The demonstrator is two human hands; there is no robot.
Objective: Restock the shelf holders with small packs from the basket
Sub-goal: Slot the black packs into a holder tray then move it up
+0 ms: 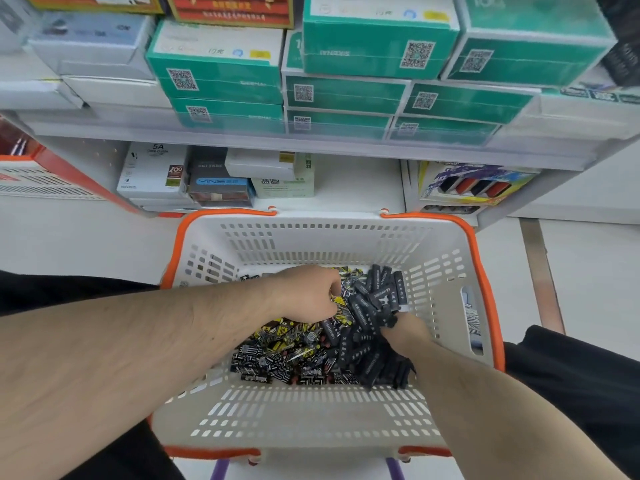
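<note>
A white basket (311, 414) with an orange rim sits on the floor below me, holding several small packs (294, 355), some black with yellow or white print. Both my hands are inside it. My left hand (308, 292) is curled over the pile and pinches small packs at its fingertips. My right hand (408, 329) grips a fanned bunch of dark grey packs (375, 297), lifted a little above the pile. The fingers of both hands are mostly hidden by packs.
In front stand white shelves: stacked green boxes (346, 91) on the upper shelf, white and dark boxes (214, 178) and a colourful display pack (474, 183) on the lower one. Another orange-rimmed basket (52, 178) stands at the left. My dark-clothed knees flank the basket.
</note>
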